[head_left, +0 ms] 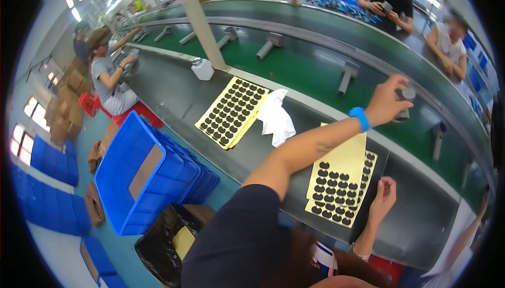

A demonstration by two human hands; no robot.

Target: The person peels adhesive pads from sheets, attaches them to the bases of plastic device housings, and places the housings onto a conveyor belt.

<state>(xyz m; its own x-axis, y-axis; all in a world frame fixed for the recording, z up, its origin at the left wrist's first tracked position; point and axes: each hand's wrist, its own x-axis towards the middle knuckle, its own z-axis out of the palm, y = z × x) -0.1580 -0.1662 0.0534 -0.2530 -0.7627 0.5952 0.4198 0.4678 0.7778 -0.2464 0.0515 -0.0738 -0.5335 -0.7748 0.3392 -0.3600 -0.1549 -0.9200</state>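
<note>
My left hand (388, 101), with a blue wristband, reaches across to the green conveyor, thumb and fingers closed around the end of a grey T-shaped part (404, 113). Near the table's front edge, my right hand (383, 199) has its fingers curled together; whatever is in them, if anything, is hidden. Beside it lie yellow sheets of black round stickers (336, 188), partly bare of stickers and partly covered by my left forearm. Farther left, another stack of sticker sheets (231, 112) looks full. A crumpled white cloth (277, 118) rests against that stack.
More grey T-shaped parts (347, 77) lie spaced along the conveyor (310, 62). A white bottle (202, 69) stands by a post (197, 19). Blue crates (152, 177) and a black-lined bin (168, 235) are left of the table. Co-workers sit at left and across the conveyor.
</note>
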